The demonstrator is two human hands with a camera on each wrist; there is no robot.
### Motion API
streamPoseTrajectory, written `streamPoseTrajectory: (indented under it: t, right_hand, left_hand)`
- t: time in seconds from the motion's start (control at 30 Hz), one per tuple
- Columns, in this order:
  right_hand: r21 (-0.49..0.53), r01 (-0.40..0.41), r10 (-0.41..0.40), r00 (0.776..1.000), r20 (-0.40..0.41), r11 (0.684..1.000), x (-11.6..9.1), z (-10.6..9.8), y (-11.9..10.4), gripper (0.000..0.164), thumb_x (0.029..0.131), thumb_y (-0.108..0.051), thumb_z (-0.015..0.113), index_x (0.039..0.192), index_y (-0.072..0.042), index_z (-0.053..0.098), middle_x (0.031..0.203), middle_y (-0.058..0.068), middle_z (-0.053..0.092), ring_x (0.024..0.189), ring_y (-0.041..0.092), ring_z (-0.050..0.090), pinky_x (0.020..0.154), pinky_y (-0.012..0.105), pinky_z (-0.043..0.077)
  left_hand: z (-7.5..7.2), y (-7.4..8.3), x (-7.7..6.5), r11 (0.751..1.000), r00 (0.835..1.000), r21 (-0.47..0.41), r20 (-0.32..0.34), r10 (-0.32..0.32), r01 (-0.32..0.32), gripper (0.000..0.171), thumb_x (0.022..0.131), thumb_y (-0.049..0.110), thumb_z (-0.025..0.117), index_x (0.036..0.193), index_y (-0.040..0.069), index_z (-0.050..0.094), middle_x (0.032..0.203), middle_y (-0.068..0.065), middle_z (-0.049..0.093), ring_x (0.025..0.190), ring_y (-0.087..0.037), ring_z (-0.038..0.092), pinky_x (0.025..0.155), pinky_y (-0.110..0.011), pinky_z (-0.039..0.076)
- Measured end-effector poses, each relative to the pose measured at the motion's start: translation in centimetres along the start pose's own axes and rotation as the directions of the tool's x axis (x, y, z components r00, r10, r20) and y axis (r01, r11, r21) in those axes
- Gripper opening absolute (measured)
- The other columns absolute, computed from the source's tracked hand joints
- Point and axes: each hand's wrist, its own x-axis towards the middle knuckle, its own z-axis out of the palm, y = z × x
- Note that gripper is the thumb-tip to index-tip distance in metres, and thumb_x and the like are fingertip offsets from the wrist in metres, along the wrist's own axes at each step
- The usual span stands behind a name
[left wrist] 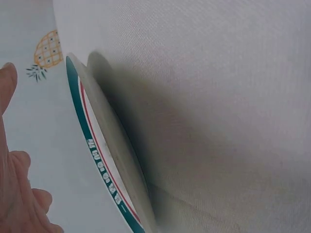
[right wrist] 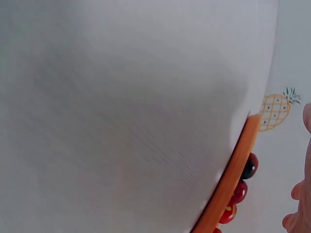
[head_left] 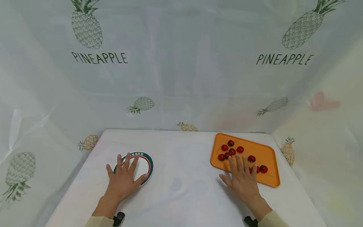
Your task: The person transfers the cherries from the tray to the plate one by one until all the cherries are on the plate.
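On the left of the white table lies a round white plate [head_left: 141,169] with a dark green rim band, a red line and white lettering. My left hand [head_left: 122,179] hovers over its near left part, fingers spread and holding nothing. In the left wrist view the plate [left wrist: 99,145] appears edge-on, apart from the fingers [left wrist: 17,189]. To the right is an orange rectangular tray [head_left: 255,149] bearing several dark red cherries [head_left: 232,151], some with stems. My right hand [head_left: 244,183] is spread above the tray's near edge, empty, and covers part of the cherries.
The table [head_left: 181,164] has a white cloth with faint creases. Behind and beside it hangs a pale curtain [head_left: 181,63] printed with pineapples. Dark wrist-camera straps show at both sleeves. In the right wrist view the tray's raised rim [right wrist: 233,179] stands beside the cherries [right wrist: 239,191].
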Motion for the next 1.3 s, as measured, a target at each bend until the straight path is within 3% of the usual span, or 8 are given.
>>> streamPoseTrajectory:
  t: [0.4,0.63,0.73,0.9,1.1,1.3]
  right_hand:
    - [-0.001,-0.045,0.045,0.999,0.008,0.999,-0.9,-0.5,1.8,0.093,0.101,-0.072,0.047,0.166,-0.007,0.031,0.172,0.026,0.020,0.161,0.048,0.006,0.120,0.070,-0.024]
    - [0.024,-0.085,0.085,0.996,-0.002,0.996,-1.3,-1.1,3.9,0.090,0.103,-0.069,0.046,0.165,-0.005,0.032,0.172,0.028,0.019,0.160,0.051,0.006,0.119,0.081,-0.010]
    - [0.033,-0.126,0.125,0.992,0.010,0.992,-1.5,-1.6,5.7,0.089,0.105,-0.067,0.045,0.165,-0.003,0.030,0.170,0.031,0.019,0.159,0.053,0.004,0.118,0.084,-0.007]
    - [0.072,-0.193,0.190,0.981,0.046,0.979,-2.1,-2.2,9.9,0.091,0.107,-0.065,0.039,0.165,0.004,0.021,0.169,0.036,0.013,0.157,0.058,0.000,0.116,0.084,-0.010]
    - [0.106,-0.230,0.217,0.968,0.126,0.967,-3.2,-2.1,14.4,0.099,0.108,-0.065,0.039,0.162,0.013,0.012,0.166,0.042,0.007,0.154,0.062,0.000,0.116,0.084,-0.008]
    - [0.157,-0.250,0.209,0.948,0.238,0.955,-3.2,-1.2,16.3,0.105,0.106,-0.067,0.038,0.160,0.018,0.007,0.164,0.045,0.007,0.152,0.064,0.004,0.117,0.083,-0.007]
  left_hand:
    - [0.1,1.1,0.7,0.999,0.999,-0.024,0.014,0.031,-0.031,0.095,0.095,0.079,0.052,0.167,0.021,0.032,0.173,-0.023,0.022,0.158,-0.056,0.007,0.114,-0.089,-0.003]
    - [0.6,2.5,2.2,0.996,0.997,-0.045,-0.024,0.074,-0.075,0.093,0.094,0.077,0.055,0.165,0.021,0.037,0.172,-0.023,0.025,0.159,-0.054,0.010,0.115,-0.088,-0.001]
    - [1.0,4.8,3.4,0.992,0.994,-0.056,-0.016,0.109,-0.109,0.092,0.094,0.076,0.056,0.165,0.021,0.038,0.172,-0.022,0.026,0.160,-0.052,0.009,0.117,-0.086,0.001]
    - [1.8,9.8,5.6,0.984,0.982,-0.035,0.071,0.176,-0.174,0.089,0.097,0.074,0.052,0.167,0.023,0.033,0.174,-0.017,0.023,0.163,-0.044,0.006,0.122,-0.081,0.005]
    - [4.0,15.7,7.6,0.959,0.942,-0.048,0.178,0.283,-0.279,0.087,0.101,0.073,0.046,0.168,0.022,0.029,0.176,-0.012,0.019,0.164,-0.036,0.007,0.129,-0.069,0.007]
    - [6.0,20.3,8.5,0.931,0.898,-0.009,0.262,0.354,-0.364,0.084,0.103,0.071,0.041,0.169,0.020,0.028,0.176,-0.009,0.020,0.164,-0.032,0.011,0.132,-0.061,0.013]
